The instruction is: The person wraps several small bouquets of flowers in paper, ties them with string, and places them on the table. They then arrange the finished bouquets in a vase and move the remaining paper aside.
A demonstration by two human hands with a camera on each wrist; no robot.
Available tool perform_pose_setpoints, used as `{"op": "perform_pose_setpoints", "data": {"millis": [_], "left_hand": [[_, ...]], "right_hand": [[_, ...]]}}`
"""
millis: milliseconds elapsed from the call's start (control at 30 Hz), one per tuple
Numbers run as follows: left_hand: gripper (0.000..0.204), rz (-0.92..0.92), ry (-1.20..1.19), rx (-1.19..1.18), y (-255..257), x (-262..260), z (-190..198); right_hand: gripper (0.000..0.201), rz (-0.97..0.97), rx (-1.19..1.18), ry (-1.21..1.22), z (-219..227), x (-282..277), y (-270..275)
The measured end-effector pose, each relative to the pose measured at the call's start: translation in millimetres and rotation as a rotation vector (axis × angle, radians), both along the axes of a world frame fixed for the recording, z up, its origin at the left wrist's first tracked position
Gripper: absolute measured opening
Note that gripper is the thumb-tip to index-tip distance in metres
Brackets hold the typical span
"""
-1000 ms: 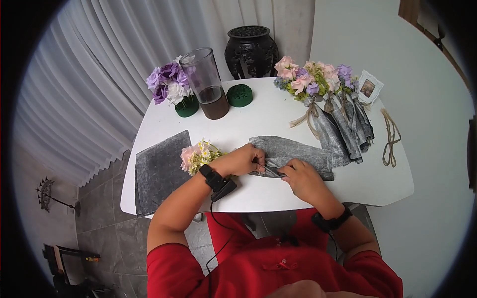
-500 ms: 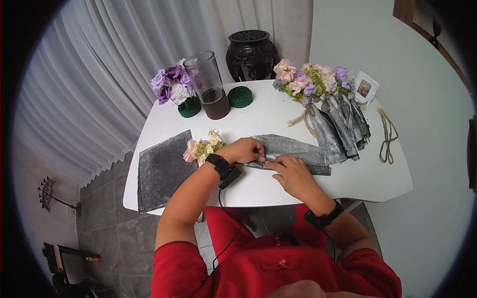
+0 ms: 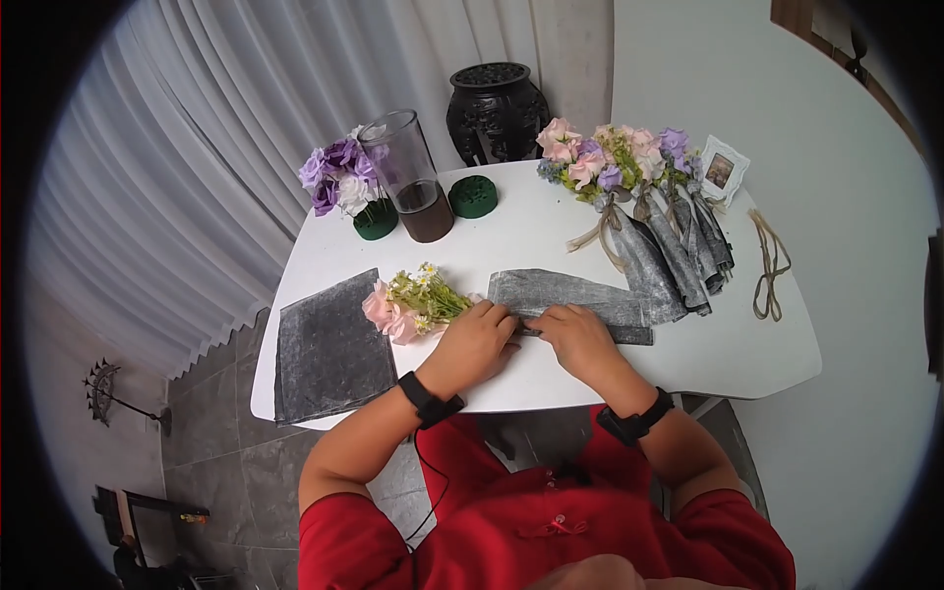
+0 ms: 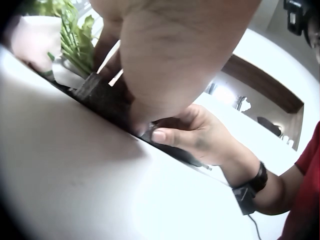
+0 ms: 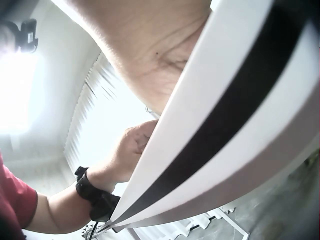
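Note:
A grey sheet of wrapping paper (image 3: 560, 287) lies across the middle of the table, its near edge folded. My left hand (image 3: 477, 344) grips the rolled left end of the paper around the stems of a small bunch of pink roses and white daisies (image 3: 425, 295). In the left wrist view, green stems (image 4: 75, 57) come out of the dark paper beside the left fingers. Close by on the right, my right hand (image 3: 580, 339) pinches the paper's near edge with thumb and fingers. The right wrist view mostly shows the table's edge, hiding the right fingertips.
Left lies another grey sheet (image 3: 334, 349). Behind stand a tall glass vase (image 3: 401, 157) with dark contents, a green foam block (image 3: 473, 197) and purple and white flowers (image 3: 339, 172). Wrapped posies (image 3: 644, 241), a picture frame (image 3: 725, 170) and twine (image 3: 770, 265) are at right.
My left hand has turned over and come nearer the table's front edge, so more of the bunch shows. My right hand has moved slightly left along the paper's near edge.

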State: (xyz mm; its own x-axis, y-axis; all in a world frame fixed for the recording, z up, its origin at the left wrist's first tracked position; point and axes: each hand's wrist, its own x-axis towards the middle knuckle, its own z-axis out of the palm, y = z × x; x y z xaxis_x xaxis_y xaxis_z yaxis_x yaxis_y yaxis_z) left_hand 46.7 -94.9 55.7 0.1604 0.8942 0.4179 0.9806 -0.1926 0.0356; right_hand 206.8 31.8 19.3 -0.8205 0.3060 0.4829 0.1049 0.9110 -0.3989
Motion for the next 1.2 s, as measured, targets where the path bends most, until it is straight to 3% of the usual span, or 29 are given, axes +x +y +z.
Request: {"op": "perform_pose_setpoints", "data": {"millis": [200, 300, 467, 600, 700, 800, 833, 900, 933, 1000, 1067, 1200], "left_hand": [[0.026, 0.071, 0.039, -0.066, 6.0, -10.9, -6.5], [0.016, 0.062, -0.145, -0.093, 17.5, -16.5, -0.1], [0.018, -0.006, -0.214, -0.181, 36.1, -36.3, -1.8], [0.021, 0.005, -0.314, -0.382, 51.9, -50.8, -1.1], [0.024, 0.084, -0.588, -0.657, 65.4, -60.9, -1.5], [0.023, 0.0, -0.584, -0.726, 81.2, -71.2, -3.9], [0.024, 0.004, -0.588, -0.742, 84.2, -71.4, -2.4], [0.024, 0.083, -0.609, -0.808, 86.3, -65.8, 8.3], [0.024, 0.162, -0.63, -0.879, 86.0, -62.7, 14.2], [0.024, 0.187, -0.673, -0.899, 87.8, -64.7, 14.5], [0.024, 0.212, -0.716, -0.921, 87.5, -66.6, 9.3], [0.025, 0.156, -0.676, -0.749, 88.8, -68.8, 3.4]], "right_hand": [[0.022, 0.042, -0.053, -0.066, 5.6, -4.6, 7.8], [0.021, 0.05, -0.221, -0.143, 16.3, -6.3, 14.6], [0.023, 0.06, -0.313, -0.232, 16.5, -12.6, 29.3], [0.024, 0.108, -0.467, -0.262, 13.6, -15.7, 38.5], [0.022, 0.151, -0.574, -0.23, 3.0, -19.5, 46.8], [0.021, 0.124, -0.677, -0.161, 7.1, -16.8, 41.2], [0.021, 0.125, -0.671, -0.162, 9.0, -15.3, 38.6], [0.021, 0.088, -0.228, -0.053, 15.6, -11.6, 31.3], [0.021, 0.088, -0.225, -0.053, 21.4, -9.3, 27.7], [0.025, 0.105, 0.012, -0.08, 33.5, -5.0, 20.9], [0.026, 0.104, 0.024, -0.118, 25.7, -3.4, 21.2], [0.025, 0.072, 0.017, -0.198, 21.0, -6.8, 24.9]]}}
